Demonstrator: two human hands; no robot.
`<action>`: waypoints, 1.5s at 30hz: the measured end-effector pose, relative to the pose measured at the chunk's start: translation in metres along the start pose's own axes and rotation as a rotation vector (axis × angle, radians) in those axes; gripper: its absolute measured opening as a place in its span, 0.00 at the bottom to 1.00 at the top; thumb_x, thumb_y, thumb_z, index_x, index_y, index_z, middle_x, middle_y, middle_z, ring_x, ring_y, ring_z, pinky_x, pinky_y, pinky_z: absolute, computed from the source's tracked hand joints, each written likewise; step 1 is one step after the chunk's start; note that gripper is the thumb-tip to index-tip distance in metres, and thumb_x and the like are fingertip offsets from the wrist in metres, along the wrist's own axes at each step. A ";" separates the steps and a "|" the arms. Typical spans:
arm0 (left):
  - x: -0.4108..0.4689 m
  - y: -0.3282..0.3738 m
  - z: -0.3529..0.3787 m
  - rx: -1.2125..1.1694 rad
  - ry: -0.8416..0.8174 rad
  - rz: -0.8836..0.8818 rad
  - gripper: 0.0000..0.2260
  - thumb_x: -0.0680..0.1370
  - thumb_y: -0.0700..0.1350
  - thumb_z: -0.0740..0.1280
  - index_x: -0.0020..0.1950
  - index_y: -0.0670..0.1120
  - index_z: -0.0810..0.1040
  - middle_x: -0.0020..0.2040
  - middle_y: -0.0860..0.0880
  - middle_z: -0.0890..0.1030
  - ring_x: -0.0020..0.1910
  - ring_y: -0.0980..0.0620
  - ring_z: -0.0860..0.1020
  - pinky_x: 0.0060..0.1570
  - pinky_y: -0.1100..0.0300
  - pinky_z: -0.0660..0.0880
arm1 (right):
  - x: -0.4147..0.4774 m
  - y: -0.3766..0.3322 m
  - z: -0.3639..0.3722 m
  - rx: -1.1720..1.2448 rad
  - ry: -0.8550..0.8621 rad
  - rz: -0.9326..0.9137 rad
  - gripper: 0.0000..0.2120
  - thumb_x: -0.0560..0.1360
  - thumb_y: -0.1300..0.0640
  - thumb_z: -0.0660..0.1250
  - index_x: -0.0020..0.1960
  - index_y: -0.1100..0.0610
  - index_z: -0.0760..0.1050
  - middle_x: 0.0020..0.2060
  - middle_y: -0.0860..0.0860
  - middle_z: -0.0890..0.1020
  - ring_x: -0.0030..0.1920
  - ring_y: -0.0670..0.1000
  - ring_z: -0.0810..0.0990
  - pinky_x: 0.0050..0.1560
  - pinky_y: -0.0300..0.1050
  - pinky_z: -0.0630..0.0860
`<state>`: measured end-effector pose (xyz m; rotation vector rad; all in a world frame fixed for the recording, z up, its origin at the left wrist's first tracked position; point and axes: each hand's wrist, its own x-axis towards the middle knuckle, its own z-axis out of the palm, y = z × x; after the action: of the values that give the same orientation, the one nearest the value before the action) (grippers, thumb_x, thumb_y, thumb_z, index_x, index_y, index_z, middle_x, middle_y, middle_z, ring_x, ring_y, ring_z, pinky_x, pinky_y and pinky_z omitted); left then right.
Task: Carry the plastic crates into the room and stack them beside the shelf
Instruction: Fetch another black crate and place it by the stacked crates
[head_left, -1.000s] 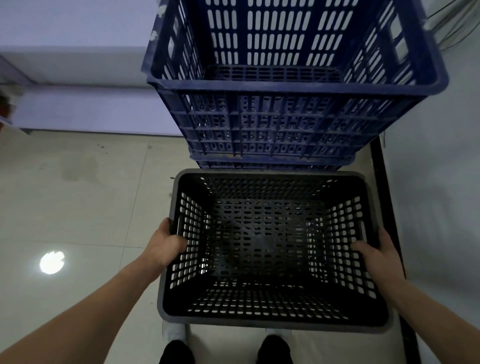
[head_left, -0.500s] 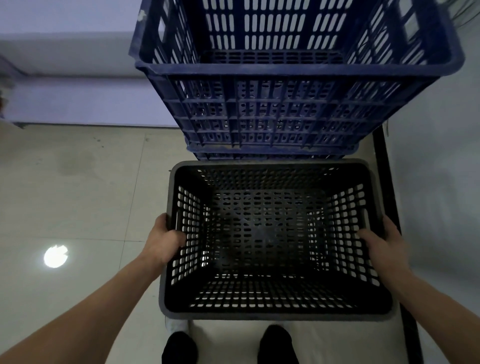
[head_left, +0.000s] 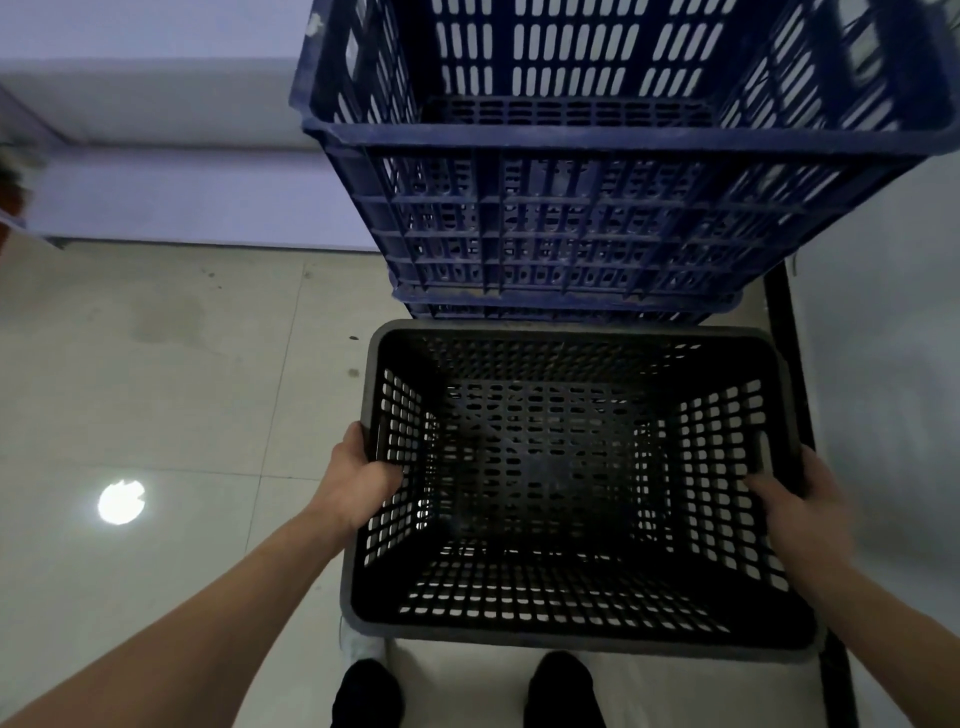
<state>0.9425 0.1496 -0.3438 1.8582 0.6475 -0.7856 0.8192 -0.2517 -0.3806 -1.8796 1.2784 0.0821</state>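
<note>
Fingers of the left hand and right hand were clenched over the side rims of the black plastic crate, held just before the blue crate stack; a level lift would best clear that top rim.

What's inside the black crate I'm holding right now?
Nothing: the black crate is empty, only its perforated bottom and walls showing. Pale floor glints through the holes; whatever lies directly under it is covered.
</note>
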 end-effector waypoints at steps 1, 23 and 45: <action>0.001 0.001 0.000 0.003 0.000 -0.001 0.24 0.63 0.36 0.65 0.59 0.43 0.71 0.51 0.43 0.81 0.48 0.46 0.80 0.39 0.55 0.76 | 0.003 0.003 0.000 -0.010 -0.007 -0.003 0.24 0.65 0.41 0.68 0.61 0.35 0.75 0.59 0.51 0.84 0.59 0.60 0.82 0.64 0.68 0.76; 0.007 -0.028 0.013 0.327 0.115 0.049 0.31 0.65 0.43 0.69 0.65 0.55 0.61 0.58 0.48 0.71 0.53 0.43 0.76 0.59 0.43 0.75 | -0.001 -0.004 0.006 -0.334 -0.062 -0.039 0.32 0.74 0.50 0.74 0.71 0.50 0.62 0.61 0.59 0.80 0.59 0.68 0.80 0.60 0.67 0.76; 0.017 -0.055 0.026 0.623 0.331 0.269 0.46 0.73 0.40 0.69 0.83 0.44 0.44 0.71 0.39 0.69 0.55 0.32 0.77 0.52 0.43 0.74 | -0.003 -0.001 0.014 -0.434 0.014 -0.144 0.35 0.70 0.45 0.74 0.70 0.48 0.60 0.61 0.57 0.81 0.55 0.67 0.82 0.55 0.66 0.77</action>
<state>0.9075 0.1481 -0.3967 2.6170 0.3538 -0.5359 0.8237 -0.2405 -0.3878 -2.3388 1.1981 0.2905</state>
